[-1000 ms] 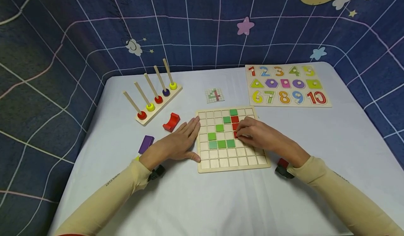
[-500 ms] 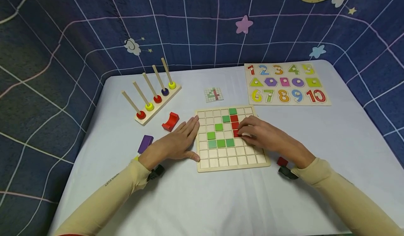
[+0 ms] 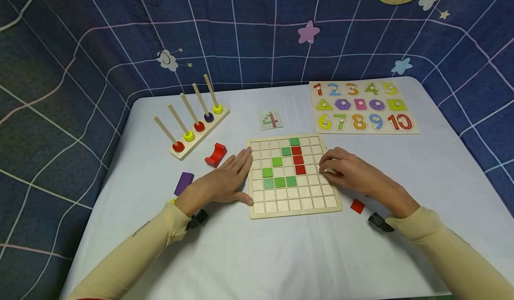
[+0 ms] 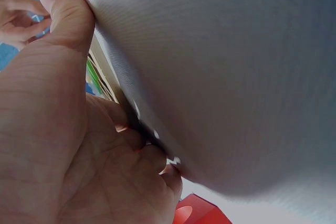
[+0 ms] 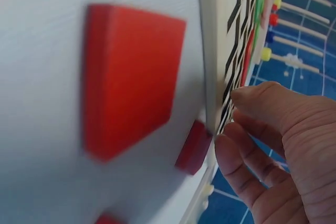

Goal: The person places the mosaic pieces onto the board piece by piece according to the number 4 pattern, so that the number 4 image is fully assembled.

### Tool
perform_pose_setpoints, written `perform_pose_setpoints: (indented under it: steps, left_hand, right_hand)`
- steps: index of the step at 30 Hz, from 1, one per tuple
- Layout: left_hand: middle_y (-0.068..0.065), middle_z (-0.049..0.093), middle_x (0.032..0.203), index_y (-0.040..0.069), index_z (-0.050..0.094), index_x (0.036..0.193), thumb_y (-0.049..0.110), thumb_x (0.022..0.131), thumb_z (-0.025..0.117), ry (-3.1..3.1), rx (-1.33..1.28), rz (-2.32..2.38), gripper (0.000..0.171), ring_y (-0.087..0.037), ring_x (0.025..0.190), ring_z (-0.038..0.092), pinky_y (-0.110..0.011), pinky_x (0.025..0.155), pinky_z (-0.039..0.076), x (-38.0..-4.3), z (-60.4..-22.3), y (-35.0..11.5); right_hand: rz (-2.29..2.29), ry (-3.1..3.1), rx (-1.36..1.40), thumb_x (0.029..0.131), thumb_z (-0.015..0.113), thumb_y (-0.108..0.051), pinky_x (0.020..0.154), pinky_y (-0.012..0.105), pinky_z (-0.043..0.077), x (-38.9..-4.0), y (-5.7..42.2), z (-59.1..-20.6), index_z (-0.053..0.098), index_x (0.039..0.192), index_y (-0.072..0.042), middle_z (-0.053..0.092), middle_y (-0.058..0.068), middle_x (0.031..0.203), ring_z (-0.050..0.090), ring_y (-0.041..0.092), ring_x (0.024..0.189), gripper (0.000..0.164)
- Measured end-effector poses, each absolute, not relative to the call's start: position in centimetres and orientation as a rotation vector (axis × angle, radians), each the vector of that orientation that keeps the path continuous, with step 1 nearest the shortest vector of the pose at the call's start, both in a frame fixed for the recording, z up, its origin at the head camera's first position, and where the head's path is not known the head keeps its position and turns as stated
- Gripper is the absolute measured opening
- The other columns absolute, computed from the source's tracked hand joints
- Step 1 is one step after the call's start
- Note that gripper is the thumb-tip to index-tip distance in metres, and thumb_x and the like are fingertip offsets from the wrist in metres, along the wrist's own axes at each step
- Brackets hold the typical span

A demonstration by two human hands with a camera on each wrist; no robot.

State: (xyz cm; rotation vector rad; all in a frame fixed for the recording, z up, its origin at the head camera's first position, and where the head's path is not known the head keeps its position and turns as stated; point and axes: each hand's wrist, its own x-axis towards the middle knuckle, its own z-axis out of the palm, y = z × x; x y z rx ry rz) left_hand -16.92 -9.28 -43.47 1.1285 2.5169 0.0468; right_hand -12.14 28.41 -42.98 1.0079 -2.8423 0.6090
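A wooden grid board (image 3: 297, 213) lies mid-table, with several green tiles (image 3: 277, 162) and a column of red tiles (image 3: 298, 159) in its squares. My left hand (image 3: 222, 182) rests along the board's left edge, fingers spread and thumb at the lower corner. Over the right edge hovers my right hand (image 3: 351, 170), its fingers loosely bent; in the right wrist view, nothing shows between thumb and fingertips. A loose red tile (image 3: 357, 206) lies beneath the right wrist. Close by, the right wrist view shows another red tile (image 5: 194, 148), partly shaded by the board.
Beyond the board lies a small pattern card (image 3: 271, 120). A number puzzle (image 3: 363, 108) sits at the back right. Toward the left stand a peg stacker (image 3: 201, 133), a red arched block (image 3: 216, 154) and a purple block (image 3: 184, 183). Something yellow peeks out beside the left cuff.
My right hand has moved right, off the lowest red tile to the board's right edge. That red tile now shows fully in its square. My left hand stays in place.
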Motion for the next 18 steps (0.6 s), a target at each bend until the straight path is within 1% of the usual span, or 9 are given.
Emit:
perform_pose_setpoints:
  steps: [8,11,15,18]
  left_hand:
    - [-0.023,-0.002,0.181,-0.006,0.004,0.169,0.071,0.089,0.072,2.509,1.123,0.071,0.13,-0.04,0.17,0.004,-0.054,0.139,0.013,-16.8,-43.2,-9.3]
    - [-0.023,-0.003,0.181,-0.005,0.004,0.17,0.071,0.089,0.071,2.506,1.114,0.067,0.13,-0.04,0.17,0.004,-0.054,0.139,0.013,-16.8,-43.2,-9.3]
    - [-0.023,-0.003,0.181,-0.006,0.004,0.17,0.072,0.089,0.071,2.507,1.118,0.068,0.13,-0.04,0.17,0.004,-0.054,0.139,0.013,-16.8,-43.3,-9.3]
    - [-0.023,-0.002,0.181,-0.006,0.004,0.169,0.071,0.089,0.071,2.51,1.123,0.071,0.13,-0.04,0.17,0.004,-0.054,0.139,0.013,-16.8,-43.4,-9.3]
  right_hand:
    - [0.485,-2.928,0.899,0.085,0.087,0.002,0.093,0.045,0.065,-12.0,30.1,-42.6,0.082,0.105,-0.004,0.072,0.011,0.115,0.064,0.027,0.11,0.022]
    - [0.504,-2.955,0.875,0.086,0.087,0.001,0.092,0.046,0.064,-12.1,30.4,-42.6,0.082,0.103,-0.005,0.072,0.011,0.113,0.064,0.027,0.108,0.019]
    - [0.551,-2.985,0.829,0.089,0.085,-0.003,0.087,0.045,0.064,-12.1,30.4,-42.7,0.081,0.1,-0.008,0.071,0.01,0.109,0.063,0.025,0.102,0.013]
    - [0.572,-3.014,0.799,0.09,0.085,-0.005,0.085,0.044,0.064,-12.2,30.3,-42.5,0.081,0.101,-0.01,0.07,0.009,0.108,0.062,0.023,0.098,0.012]
